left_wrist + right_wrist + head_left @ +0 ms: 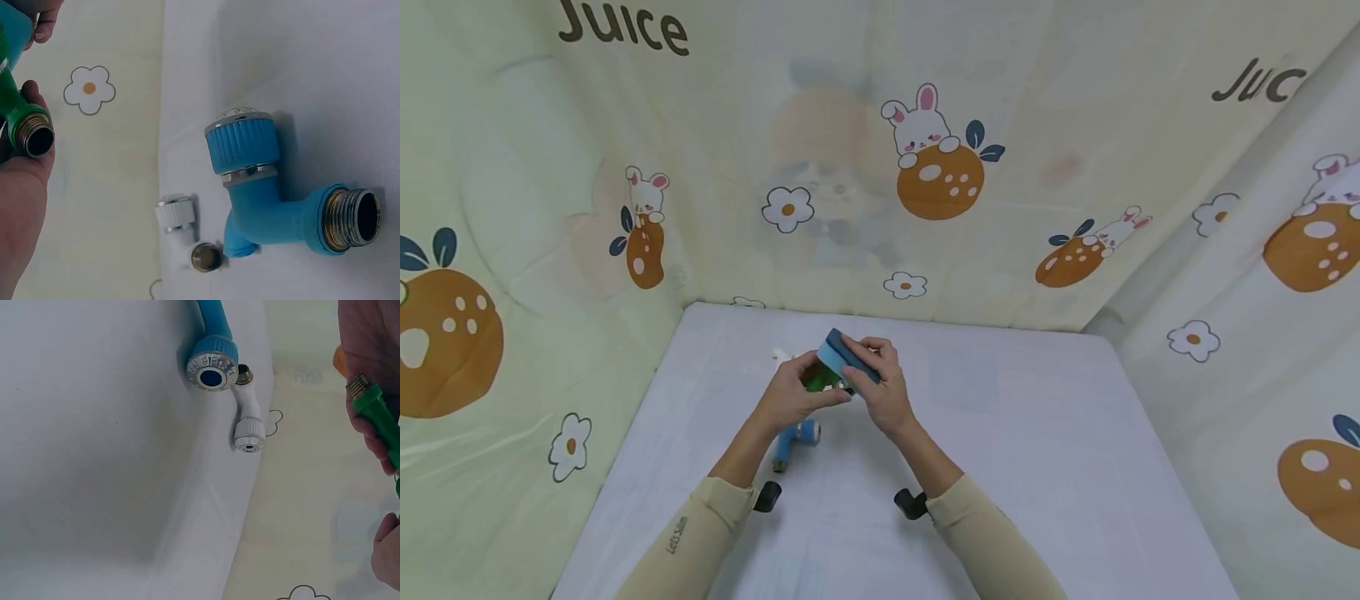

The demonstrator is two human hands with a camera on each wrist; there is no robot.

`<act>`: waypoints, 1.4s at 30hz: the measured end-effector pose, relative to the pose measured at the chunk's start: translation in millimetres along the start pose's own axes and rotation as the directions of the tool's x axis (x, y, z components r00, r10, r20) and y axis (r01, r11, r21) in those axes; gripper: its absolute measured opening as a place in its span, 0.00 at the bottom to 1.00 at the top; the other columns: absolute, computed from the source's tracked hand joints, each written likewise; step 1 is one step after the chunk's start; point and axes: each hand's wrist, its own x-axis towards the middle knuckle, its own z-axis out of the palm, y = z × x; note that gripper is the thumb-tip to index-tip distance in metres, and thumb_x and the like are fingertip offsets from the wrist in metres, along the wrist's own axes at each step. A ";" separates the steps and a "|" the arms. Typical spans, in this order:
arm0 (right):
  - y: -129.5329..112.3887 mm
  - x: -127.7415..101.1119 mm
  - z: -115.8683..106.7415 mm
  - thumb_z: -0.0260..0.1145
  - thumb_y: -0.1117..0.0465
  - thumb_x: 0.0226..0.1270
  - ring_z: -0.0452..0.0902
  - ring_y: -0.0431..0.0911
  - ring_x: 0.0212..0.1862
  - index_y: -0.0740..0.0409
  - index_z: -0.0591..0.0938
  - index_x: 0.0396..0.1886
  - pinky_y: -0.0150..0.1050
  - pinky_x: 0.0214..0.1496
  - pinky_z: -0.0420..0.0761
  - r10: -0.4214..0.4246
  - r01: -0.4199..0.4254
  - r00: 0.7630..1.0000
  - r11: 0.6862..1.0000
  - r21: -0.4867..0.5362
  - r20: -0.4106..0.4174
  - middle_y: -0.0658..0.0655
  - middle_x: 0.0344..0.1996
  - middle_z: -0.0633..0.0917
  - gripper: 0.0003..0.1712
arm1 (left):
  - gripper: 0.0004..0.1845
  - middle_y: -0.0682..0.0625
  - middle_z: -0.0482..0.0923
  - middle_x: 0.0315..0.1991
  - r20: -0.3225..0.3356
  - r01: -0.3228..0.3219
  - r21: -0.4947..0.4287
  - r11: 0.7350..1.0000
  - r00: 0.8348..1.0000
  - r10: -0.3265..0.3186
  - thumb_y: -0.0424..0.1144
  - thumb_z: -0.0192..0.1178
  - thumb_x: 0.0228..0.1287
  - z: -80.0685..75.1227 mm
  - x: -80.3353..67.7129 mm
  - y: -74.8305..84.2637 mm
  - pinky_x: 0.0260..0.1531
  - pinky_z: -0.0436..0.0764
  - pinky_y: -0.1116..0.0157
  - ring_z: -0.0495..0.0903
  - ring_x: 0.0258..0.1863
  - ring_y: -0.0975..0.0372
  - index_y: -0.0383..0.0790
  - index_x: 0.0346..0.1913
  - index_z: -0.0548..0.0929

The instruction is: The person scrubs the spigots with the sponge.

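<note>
While both hands hover over the white surface (1000, 433), the left hand (793, 392) has its fingers curled round a green tap (19, 112), lifted clear of everything, its brass threaded end open and looking hollow inside. The right hand (883, 392) pinches a blue sponge (847, 357) flat against the top of that tap, so the two are touching. Just below the hands, a blue tap (275, 200) lies on its side on the surface, knob towards the wall, its threaded mouth dark and hollow too. A smaller white tap (181, 228) lies right beside it, nearer the bunny-print curtain (925, 158). No real containers around, just those open pipe ends.
</note>
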 end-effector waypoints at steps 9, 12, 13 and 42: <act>2.3 3.7 -0.5 0.64 0.51 0.75 0.58 0.52 0.66 0.39 0.77 0.73 0.49 0.60 0.69 0.024 -0.022 1.000 0.995 -0.093 0.020 0.56 0.65 0.69 0.28 | 0.52 0.47 0.87 0.54 -0.161 -0.017 -0.081 0.997 0.987 0.004 0.42 0.85 0.48 0.3 1.9 -1.4 0.55 0.80 0.65 0.85 0.55 0.56 0.45 0.64 0.54; 4.1 4.8 -1.3 0.64 0.50 0.74 0.56 0.52 0.66 0.37 0.76 0.74 0.49 0.60 0.68 0.037 -0.034 0.999 0.991 -0.130 0.021 0.56 0.65 0.68 0.29 | 0.55 0.49 0.87 0.54 -0.198 -0.017 -0.058 0.998 0.980 0.006 0.44 0.86 0.45 1.7 1.2 -0.4 0.56 0.80 0.61 0.86 0.53 0.57 0.50 0.63 0.49; 4.6 5.1 -1.7 0.65 0.50 0.74 0.56 0.53 0.65 0.37 0.77 0.73 0.49 0.59 0.68 0.037 -0.034 0.999 0.989 -0.144 0.018 0.57 0.64 0.68 0.29 | 0.56 0.50 0.87 0.54 -0.204 -0.020 -0.036 0.999 0.979 0.012 0.44 0.86 0.45 2.2 0.9 0.1 0.57 0.80 0.59 0.87 0.53 0.57 0.51 0.64 0.49; 18.4 17.2 -0.4 0.62 0.40 0.76 0.62 0.58 0.68 0.35 0.74 0.76 0.59 0.69 0.65 0.350 -0.386 0.907 0.913 -0.130 -0.235 0.61 0.66 0.70 0.31 | 0.41 0.51 0.83 0.55 -0.097 -0.110 0.287 0.951 0.985 0.143 0.47 0.85 0.47 16.5 -4.0 1.5 0.55 0.85 0.54 0.84 0.51 0.59 0.49 0.62 0.72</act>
